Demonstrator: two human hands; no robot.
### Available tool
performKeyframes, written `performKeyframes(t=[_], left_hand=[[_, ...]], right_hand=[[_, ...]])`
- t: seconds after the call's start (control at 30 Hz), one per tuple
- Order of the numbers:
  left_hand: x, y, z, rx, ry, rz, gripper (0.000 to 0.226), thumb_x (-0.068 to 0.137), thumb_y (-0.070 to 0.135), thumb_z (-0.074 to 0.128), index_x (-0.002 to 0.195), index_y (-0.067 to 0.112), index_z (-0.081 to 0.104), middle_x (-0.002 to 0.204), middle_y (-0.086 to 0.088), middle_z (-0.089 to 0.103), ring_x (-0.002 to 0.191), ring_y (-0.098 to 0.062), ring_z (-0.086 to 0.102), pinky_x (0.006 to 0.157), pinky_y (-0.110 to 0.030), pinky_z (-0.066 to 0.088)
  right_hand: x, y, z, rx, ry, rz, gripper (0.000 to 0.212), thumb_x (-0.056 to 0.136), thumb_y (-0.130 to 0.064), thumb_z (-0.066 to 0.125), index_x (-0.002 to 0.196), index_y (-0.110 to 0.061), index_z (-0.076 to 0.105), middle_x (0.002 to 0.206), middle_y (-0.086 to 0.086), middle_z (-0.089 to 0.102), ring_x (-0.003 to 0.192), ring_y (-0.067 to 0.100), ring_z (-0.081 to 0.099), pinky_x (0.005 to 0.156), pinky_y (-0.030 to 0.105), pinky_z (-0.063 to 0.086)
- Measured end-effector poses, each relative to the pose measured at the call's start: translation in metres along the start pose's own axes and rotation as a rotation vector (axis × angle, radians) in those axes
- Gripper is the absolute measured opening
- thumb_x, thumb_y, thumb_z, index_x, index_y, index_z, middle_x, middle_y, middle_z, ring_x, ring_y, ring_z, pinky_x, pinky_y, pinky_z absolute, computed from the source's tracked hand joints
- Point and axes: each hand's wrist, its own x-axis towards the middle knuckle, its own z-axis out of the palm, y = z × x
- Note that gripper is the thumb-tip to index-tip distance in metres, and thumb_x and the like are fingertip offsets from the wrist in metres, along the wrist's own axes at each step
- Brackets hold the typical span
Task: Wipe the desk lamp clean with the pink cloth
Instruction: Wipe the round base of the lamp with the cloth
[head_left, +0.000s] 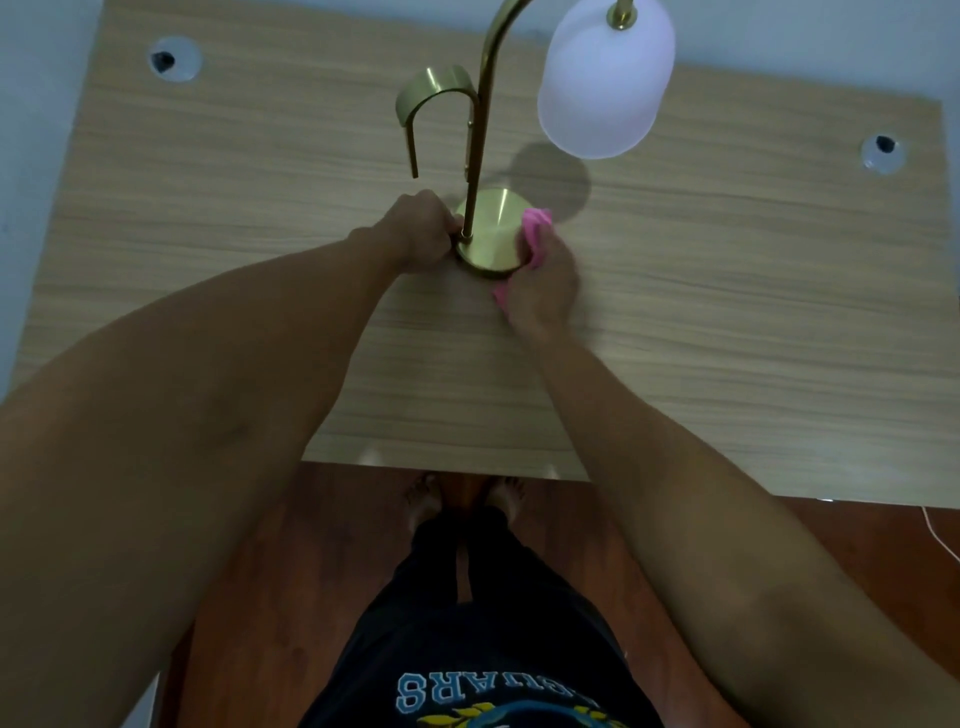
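Two hands at work. Left hand (423, 228) clamps foot of brass stem (475, 156), grip tight, likely steadying desk lamp (485, 236) against rubbing. Right hand (540, 286) has grip bunched around pink cloth (535, 231), pressing it on right rim of round base. Lamp stands mid wooden surface (727, 312), white shade (605, 83) hanging clear above. Base wipe under way; stem and shade probably remain.

A wooden desk (727, 322) with two cable holes (175, 58) over reddish floor (291, 571).
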Motion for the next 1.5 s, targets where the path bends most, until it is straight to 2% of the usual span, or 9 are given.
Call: performKeyframes(t=[0.07,0.13,0.23,0.37,0.53,0.7,0.8,1.13,1.5], left_hand=[[0.001,-0.001,0.000,0.009,0.002,0.001,0.031,0.102,0.020,0.050,0.120,0.009,0.073,0.120,-0.018,0.069,0.116,-0.033,0.061,0.100,-0.038,0.047],[0.001,-0.002,0.000,0.031,-0.003,0.005,0.030,0.101,0.019,0.051,0.122,0.010,0.072,0.121,-0.017,0.070,0.117,-0.033,0.061,0.097,-0.035,0.046],[-0.001,-0.001,-0.002,0.065,-0.015,0.029,0.029,0.101,0.015,0.052,0.123,0.009,0.071,0.119,-0.017,0.070,0.115,-0.033,0.061,0.089,-0.030,0.041],[-0.005,0.001,-0.003,0.075,-0.037,0.049,0.027,0.100,0.019,0.056,0.119,0.007,0.071,0.115,-0.019,0.070,0.112,-0.033,0.062,0.093,-0.035,0.045],[-0.003,-0.002,-0.003,0.064,-0.017,0.008,0.034,0.102,0.014,0.046,0.127,0.014,0.068,0.128,-0.017,0.065,0.124,-0.034,0.056,0.104,-0.036,0.044],[-0.002,-0.001,-0.004,0.100,-0.021,0.027,0.035,0.102,0.014,0.044,0.128,0.016,0.068,0.129,-0.017,0.064,0.124,-0.035,0.055,0.103,-0.036,0.043],[-0.002,-0.001,-0.004,0.117,-0.017,0.047,0.035,0.102,0.011,0.045,0.128,0.016,0.069,0.128,-0.017,0.065,0.124,-0.035,0.055,0.104,-0.036,0.043],[-0.002,0.001,-0.006,0.127,-0.011,0.068,0.029,0.101,0.019,0.053,0.123,0.010,0.071,0.119,-0.017,0.069,0.116,-0.031,0.061,0.099,-0.035,0.046],[0.004,0.000,-0.005,0.024,0.025,-0.017,0.027,0.099,0.022,0.059,0.119,0.009,0.072,0.120,-0.012,0.068,0.120,-0.029,0.060,0.103,-0.036,0.048]], right_hand=[[-0.016,0.008,0.020,-0.059,0.047,0.003,0.047,0.095,-0.007,0.067,0.140,-0.009,0.056,0.136,0.009,0.061,0.128,0.027,0.058,0.110,0.025,0.046],[-0.032,0.006,0.035,0.006,0.189,0.055,0.028,0.103,-0.023,0.061,0.129,-0.015,0.055,0.120,0.004,0.064,0.114,0.025,0.064,0.105,0.047,0.053],[-0.051,0.007,0.047,0.063,0.153,0.053,0.013,0.105,-0.020,0.057,0.117,-0.021,0.052,0.112,0.002,0.060,0.100,0.021,0.063,0.092,0.042,0.058],[-0.034,0.020,0.033,-0.224,-0.063,-0.151,0.027,0.094,-0.003,0.064,0.116,-0.012,0.077,0.123,0.008,0.063,0.106,0.020,0.064,0.092,0.020,0.054],[0.018,0.007,-0.012,-0.361,0.310,-0.258,0.023,0.092,-0.007,0.060,0.106,-0.010,0.079,0.115,0.007,0.061,0.101,0.013,0.062,0.099,0.029,0.053],[0.008,0.031,-0.014,-0.796,-0.018,-0.541,0.029,0.092,-0.008,0.059,0.120,-0.015,0.063,0.131,0.013,0.054,0.119,0.029,0.054,0.101,0.046,0.049],[-0.019,0.046,-0.003,-0.896,-0.034,-0.781,0.050,0.084,0.005,0.065,0.133,-0.005,0.062,0.134,0.023,0.056,0.120,0.039,0.053,0.100,0.049,0.052],[-0.009,0.043,0.005,-1.094,-0.175,-1.086,0.048,0.091,-0.008,0.062,0.139,-0.004,0.061,0.139,0.018,0.062,0.126,0.038,0.059,0.093,0.048,0.054],[0.009,0.027,-0.027,-1.085,-0.361,-1.239,0.012,0.090,-0.012,0.070,0.097,-0.004,0.075,0.109,0.013,0.071,0.099,0.037,0.067,0.081,0.043,0.055]])
